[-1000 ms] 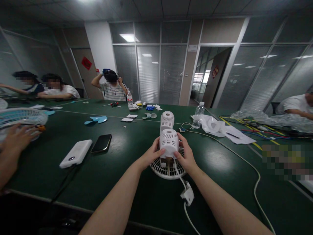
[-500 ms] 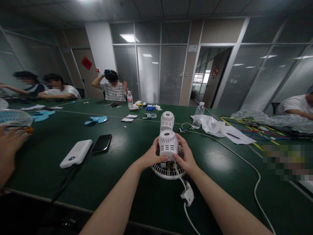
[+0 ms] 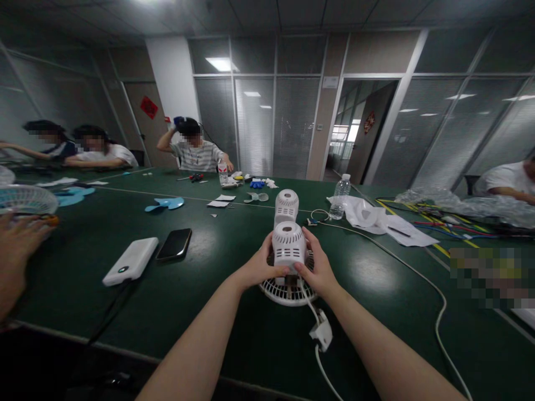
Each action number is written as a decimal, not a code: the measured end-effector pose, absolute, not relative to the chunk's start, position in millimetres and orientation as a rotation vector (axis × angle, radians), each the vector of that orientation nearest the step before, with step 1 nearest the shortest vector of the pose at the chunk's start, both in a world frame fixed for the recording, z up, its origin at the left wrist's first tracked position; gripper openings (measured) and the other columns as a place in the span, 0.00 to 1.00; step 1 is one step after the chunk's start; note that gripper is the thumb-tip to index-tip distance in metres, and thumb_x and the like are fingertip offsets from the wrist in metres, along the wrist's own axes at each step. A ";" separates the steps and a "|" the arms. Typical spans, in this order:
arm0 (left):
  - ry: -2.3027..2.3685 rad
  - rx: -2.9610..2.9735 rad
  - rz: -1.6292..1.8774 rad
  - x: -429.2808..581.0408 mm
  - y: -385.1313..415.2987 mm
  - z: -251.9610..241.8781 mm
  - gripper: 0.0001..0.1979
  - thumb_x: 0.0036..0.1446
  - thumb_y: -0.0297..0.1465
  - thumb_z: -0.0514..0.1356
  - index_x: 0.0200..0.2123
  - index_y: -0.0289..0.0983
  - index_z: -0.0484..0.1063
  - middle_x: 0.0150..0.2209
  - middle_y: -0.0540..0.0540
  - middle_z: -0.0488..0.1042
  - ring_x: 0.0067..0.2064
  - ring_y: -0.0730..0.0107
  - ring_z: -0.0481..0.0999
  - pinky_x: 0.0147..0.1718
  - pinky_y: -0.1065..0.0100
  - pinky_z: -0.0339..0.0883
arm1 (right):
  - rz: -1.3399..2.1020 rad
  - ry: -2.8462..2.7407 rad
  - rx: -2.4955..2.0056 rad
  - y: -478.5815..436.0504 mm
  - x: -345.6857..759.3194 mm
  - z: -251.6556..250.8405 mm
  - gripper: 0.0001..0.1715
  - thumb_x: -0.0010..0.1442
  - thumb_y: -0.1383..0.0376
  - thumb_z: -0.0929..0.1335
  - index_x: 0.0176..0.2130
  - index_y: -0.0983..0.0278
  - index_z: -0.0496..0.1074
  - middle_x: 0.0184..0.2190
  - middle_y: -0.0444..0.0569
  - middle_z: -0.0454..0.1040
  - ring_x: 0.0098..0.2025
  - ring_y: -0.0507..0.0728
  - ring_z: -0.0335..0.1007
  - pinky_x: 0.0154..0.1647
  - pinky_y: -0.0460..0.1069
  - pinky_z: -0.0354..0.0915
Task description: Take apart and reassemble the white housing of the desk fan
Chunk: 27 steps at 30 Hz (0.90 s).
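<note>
Forearms (image 3: pixel 200 328) converge forward in the head view, left hand (image 3: pixel 258 269) and right hand (image 3: pixel 321 269) gripping opposite sides of a white vented housing (image 3: pixel 288 248), thumbs (image 3: pixel 276 272) close together on its near face. It sits over a round white grille (image 3: pixel 288 299) on the green table (image 3: pixel 376 278).

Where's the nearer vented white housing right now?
In the head view, just below and right of centre, the nearer housing is held between the left hand and right hand, over the round grille, in front of the other housing.
</note>
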<state>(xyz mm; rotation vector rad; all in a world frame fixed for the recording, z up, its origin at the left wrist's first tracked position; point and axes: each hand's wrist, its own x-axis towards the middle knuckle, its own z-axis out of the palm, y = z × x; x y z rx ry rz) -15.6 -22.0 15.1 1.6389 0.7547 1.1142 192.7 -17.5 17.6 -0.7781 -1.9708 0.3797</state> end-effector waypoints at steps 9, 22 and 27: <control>0.781 1.700 1.093 -16.0 -23.0 16.5 0.53 0.42 0.36 0.71 0.65 0.41 0.44 0.64 0.36 0.56 0.65 0.47 0.55 0.62 0.47 0.52 | 0.368 -1.987 -0.750 -17.6 196.0 16.5 0.47 0.56 0.50 0.68 0.66 0.56 0.45 0.64 0.54 0.55 0.61 0.69 0.58 0.61 0.65 0.58; 0.869 1.837 1.052 -17.9 -24.6 22.3 0.55 0.39 0.37 0.72 0.65 0.40 0.43 0.65 0.36 0.54 0.66 0.47 0.54 0.63 0.47 0.50 | 0.480 -2.014 -0.763 -15.9 193.6 21.5 0.50 0.57 0.46 0.66 0.68 0.55 0.41 0.67 0.52 0.51 0.66 0.69 0.51 0.65 0.64 0.50; 0.871 1.900 1.019 -18.9 -24.7 21.9 0.56 0.40 0.37 0.72 0.66 0.40 0.42 0.65 0.37 0.55 0.65 0.47 0.56 0.62 0.47 0.51 | 0.483 -2.029 -0.765 -16.0 195.9 26.4 0.50 0.57 0.49 0.68 0.68 0.54 0.40 0.66 0.53 0.52 0.64 0.68 0.54 0.64 0.64 0.53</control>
